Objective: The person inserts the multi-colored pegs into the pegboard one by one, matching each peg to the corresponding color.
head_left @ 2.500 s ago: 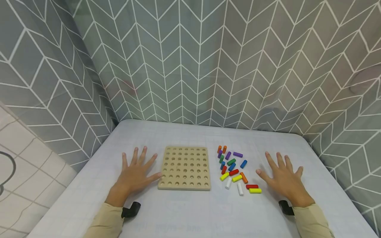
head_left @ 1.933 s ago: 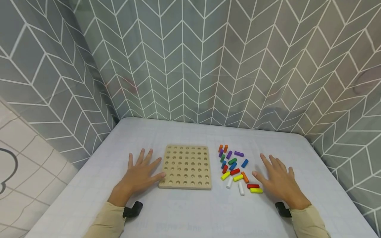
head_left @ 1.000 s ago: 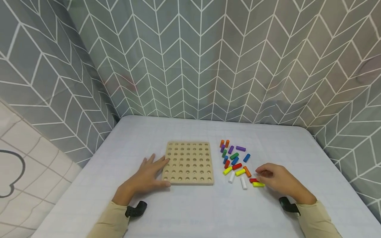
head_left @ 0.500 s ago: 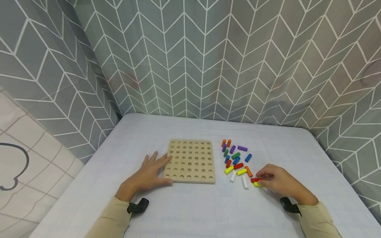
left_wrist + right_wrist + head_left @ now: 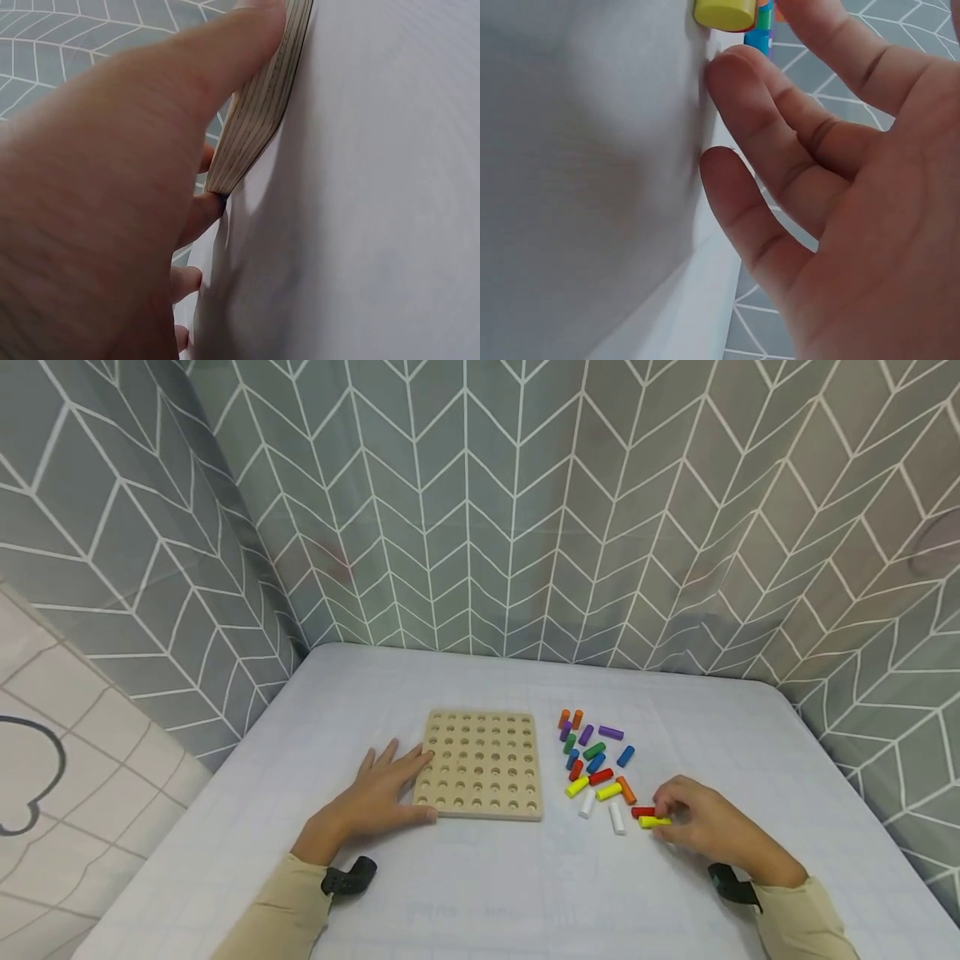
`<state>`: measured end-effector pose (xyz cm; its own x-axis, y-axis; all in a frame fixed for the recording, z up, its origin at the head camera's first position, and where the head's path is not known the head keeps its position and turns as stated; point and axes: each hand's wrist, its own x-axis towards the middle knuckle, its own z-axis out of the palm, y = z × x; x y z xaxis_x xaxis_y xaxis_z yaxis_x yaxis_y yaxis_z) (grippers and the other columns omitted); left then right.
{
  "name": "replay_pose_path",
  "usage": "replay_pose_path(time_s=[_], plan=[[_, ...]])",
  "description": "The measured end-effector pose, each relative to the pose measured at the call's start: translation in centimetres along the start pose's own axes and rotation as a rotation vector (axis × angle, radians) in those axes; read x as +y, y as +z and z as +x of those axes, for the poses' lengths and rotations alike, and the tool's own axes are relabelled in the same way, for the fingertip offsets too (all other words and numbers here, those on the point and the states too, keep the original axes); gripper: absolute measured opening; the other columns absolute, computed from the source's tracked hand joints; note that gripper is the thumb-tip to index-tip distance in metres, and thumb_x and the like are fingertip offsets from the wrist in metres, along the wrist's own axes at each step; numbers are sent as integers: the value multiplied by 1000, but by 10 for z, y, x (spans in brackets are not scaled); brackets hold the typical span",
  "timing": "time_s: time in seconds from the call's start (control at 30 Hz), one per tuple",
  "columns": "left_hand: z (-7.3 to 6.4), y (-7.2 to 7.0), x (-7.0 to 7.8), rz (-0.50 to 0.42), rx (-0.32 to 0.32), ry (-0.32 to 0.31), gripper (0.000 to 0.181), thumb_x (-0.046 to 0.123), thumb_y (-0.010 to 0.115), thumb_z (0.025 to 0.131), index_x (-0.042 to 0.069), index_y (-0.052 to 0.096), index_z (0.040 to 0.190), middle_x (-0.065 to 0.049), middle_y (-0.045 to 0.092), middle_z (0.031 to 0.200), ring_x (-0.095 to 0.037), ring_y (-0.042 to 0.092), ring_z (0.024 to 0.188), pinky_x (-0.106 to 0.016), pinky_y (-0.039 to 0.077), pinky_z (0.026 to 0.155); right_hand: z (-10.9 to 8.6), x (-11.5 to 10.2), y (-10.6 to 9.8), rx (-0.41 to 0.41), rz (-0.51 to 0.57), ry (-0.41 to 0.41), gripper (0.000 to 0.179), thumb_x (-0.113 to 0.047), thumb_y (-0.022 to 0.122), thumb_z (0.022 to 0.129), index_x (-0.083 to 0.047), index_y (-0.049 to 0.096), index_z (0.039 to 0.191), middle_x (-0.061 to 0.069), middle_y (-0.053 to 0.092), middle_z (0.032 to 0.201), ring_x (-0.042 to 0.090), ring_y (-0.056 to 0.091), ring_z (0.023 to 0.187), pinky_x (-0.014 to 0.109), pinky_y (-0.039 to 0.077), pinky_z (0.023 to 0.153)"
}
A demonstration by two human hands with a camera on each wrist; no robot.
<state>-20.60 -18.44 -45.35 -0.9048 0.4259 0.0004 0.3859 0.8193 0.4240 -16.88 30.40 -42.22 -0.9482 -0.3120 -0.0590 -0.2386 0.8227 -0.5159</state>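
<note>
The left hand [image 5: 378,797] lies spread against the beige wooden holed board [image 5: 480,768]. The right hand [image 5: 701,818] curls at the yellow cylindrical peg [image 5: 651,822] on the white worktop [image 5: 480,893]; whether it pinches, I cannot tell. An off-centre grip could roll it into the adjacent red cylindrical peg [image 5: 641,812].

Grey patterned curtains [image 5: 495,527] hang round my white surface [image 5: 480,877], like a booth. Home or lab, I cannot tell.

The white worktop [image 5: 480,893] carries a pale, holed board [image 5: 486,762] and, to the right of it, scattered pegs [image 5: 602,777] in orange, purple, green, blue, red, yellow and white.
</note>
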Motion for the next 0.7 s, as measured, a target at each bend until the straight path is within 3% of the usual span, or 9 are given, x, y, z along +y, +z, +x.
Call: replay_pose_path(time_s=[0.3, 0.5, 0.7], plan=[[1, 5, -2, -22, 19, -3, 104, 81, 61, 77, 19, 36, 157, -3, 27, 163, -38, 3, 152, -61, -7, 118, 1, -3, 2, -6, -25, 29, 18, -17, 85, 81, -19, 68, 86, -1, 59, 104, 21, 55, 95, 46, 54, 88], [4, 8, -2, -24, 18, -13, 104, 80, 60, 78, 20, 34, 158, -1, 25, 164, -35, 1, 153, -59, -8, 118, 2, -1, 1, 21, -51, -4, 16, -16, 84, 81, -22, 70, 83, -2, 60, 103, 21, 56, 96, 45, 54, 88], [6, 7, -4, -19, 10, -1, 103, 79, 60, 78, 20, 34, 158, -1, 25, 164, -34, 1, 153, -58, -8, 119, 1, 3, 1, 32, 12, -25, 12, -17, 81, 84, -21, 71, 87, -2, 62, 104, 20, 58, 98, 43, 54, 89]])
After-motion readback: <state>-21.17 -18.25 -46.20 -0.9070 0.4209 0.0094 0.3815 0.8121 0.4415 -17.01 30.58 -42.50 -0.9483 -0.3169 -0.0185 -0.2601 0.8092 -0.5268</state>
